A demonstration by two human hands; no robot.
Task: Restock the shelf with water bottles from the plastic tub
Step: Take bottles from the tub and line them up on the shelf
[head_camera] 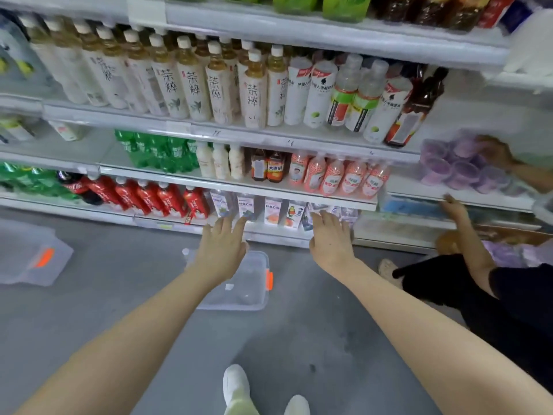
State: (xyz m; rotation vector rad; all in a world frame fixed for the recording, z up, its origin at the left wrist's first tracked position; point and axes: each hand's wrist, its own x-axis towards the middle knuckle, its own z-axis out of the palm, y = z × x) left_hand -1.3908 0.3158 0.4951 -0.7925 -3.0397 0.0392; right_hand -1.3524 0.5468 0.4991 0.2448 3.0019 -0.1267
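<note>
Sitting on the grey floor (119, 280): a clear rectangular plastic tub (251, 295), orange latch. Left hand (223, 250) and right hand (330, 241) spread flat, gripping nothing.

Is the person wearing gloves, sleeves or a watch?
No. The left hand and right hand are bare, with no gloves or watch in view. The left forearm and right forearm are bare too; no sleeve shows.
</note>
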